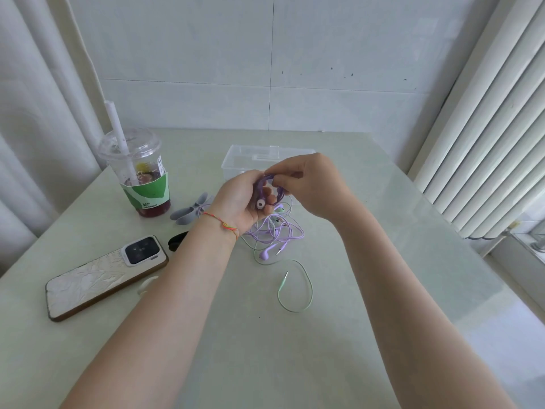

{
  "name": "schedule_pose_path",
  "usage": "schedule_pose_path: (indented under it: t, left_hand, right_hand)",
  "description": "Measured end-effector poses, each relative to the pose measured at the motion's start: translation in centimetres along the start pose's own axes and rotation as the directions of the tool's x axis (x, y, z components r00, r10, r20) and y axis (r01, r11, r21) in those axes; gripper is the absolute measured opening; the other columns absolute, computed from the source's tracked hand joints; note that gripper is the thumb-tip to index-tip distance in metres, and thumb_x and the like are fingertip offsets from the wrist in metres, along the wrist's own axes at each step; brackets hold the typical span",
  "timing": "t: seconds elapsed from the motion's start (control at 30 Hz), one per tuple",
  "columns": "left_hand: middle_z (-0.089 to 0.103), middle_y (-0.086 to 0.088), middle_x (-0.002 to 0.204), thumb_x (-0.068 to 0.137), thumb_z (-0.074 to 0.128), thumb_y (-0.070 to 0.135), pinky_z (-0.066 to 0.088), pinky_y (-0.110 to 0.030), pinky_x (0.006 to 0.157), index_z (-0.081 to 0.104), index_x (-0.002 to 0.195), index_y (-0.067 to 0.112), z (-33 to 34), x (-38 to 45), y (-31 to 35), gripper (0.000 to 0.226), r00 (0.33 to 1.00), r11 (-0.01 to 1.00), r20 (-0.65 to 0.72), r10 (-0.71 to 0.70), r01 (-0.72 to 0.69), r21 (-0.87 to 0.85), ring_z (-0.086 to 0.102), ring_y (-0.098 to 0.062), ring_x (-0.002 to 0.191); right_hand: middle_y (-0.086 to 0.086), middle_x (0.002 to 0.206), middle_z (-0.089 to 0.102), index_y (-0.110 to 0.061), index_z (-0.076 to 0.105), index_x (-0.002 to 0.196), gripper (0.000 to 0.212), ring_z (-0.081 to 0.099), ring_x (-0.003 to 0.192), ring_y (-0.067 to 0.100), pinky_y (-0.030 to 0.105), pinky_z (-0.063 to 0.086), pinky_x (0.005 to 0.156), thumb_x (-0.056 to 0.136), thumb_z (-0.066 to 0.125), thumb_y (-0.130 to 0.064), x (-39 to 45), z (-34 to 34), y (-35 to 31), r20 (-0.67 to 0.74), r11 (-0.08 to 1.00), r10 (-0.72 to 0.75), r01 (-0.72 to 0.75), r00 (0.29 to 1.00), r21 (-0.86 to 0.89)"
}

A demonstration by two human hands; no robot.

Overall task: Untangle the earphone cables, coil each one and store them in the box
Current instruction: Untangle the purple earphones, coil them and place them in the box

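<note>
Left hand (244, 199) curled round a purple coil (269, 188), held above the counter (368, 276); one earbud (260, 204) sits against the palm. Right hand (309, 184) pinches the coil's top edge with fingertips. Below the hands, a loose tangle (277, 231) of purple and green cable lies on the counter, a green loop (295, 286) and plug trailing toward me. Clear box (236, 160) stands just behind the hands, lid state hard to tell. Risks, as I judge them: the held coil may spring open if the pinch slackens, since nothing ties it; strands trailing into the tangle could drag the rest along or tighten a knot if pulled (how many sets are mixed, I cannot tell). Cup (141, 175) with straw stands left, near enough to be knocked. Counter is pale green and glossy; phone (103, 276) face down at left. White tiled wall behind, curtain left, radiator right.
</note>
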State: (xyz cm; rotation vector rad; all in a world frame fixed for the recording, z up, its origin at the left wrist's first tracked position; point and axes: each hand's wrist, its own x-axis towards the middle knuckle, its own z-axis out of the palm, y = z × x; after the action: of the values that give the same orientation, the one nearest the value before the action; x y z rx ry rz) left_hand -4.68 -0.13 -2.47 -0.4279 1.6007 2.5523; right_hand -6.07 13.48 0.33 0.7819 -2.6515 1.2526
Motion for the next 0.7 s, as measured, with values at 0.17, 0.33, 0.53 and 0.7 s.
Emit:
schedule_pose_path:
  t: [0.17,0.33,0.53,0.7]
  left_hand:
    - [0.054,-0.001,0.064,0.093,0.055,0.017,0.035,-0.018,0.038,0.061,0.086,0.012,-0.5,0.1,0.1,0.011,0.999,0.998,0.038,0.029,-0.027,-0.054,0.050,-0.011,0.053]
    - [0.064,-0.001,0.074,0.094,0.058,0.027,0.056,-0.036,0.071,0.068,0.088,0.016,-0.7,-0.4,0.3,0.016,0.983,0.991,0.169,0.072,-0.089,0.096,0.058,-0.016,0.071]
    - [0.070,-0.008,0.089,0.088,0.068,0.015,0.052,-0.027,0.073,0.073,0.100,0.009,-0.7,-0.5,0.0,0.014,0.954,0.913,0.142,0.264,-0.294,0.281,0.057,-0.010,0.061]
    - [0.071,-0.007,0.083,0.087,0.069,0.014,0.054,-0.025,0.065,0.073,0.099,0.007,-0.6,-0.3,-0.2,0.014,0.952,0.911,0.089,0.294,-0.307,0.276,0.059,-0.010,0.058]
  right_hand:
    - [-0.002,0.090,0.074,-0.016,0.076,0.101,0.027,0.064,0.079,0.007,0.004,0.042,0.067,0.087,0.057,-0.003,-0.1,0.3,-0.5,-0.038,0.999,-0.029,0.028,0.999,-0.024]
    - [-0.002,0.085,0.074,-0.017,0.077,0.098,0.026,0.064,0.077,0.012,0.017,0.047,0.071,0.087,0.057,-0.005,0.0,-0.6,-0.2,-0.095,1.000,-0.010,0.007,0.995,-0.026]
    - [-0.002,0.081,0.072,-0.016,0.077,0.096,0.022,0.065,0.076,0.012,0.009,0.042,0.063,0.089,0.057,-0.008,0.1,-1.1,0.4,-0.126,0.999,0.021,-0.024,0.992,-0.022]
    - [-0.003,0.080,0.072,-0.016,0.076,0.096,0.022,0.063,0.065,0.001,0.008,0.045,0.061,0.088,0.057,-0.007,0.1,-0.9,0.5,-0.142,0.999,0.030,-0.024,0.989,0.048]
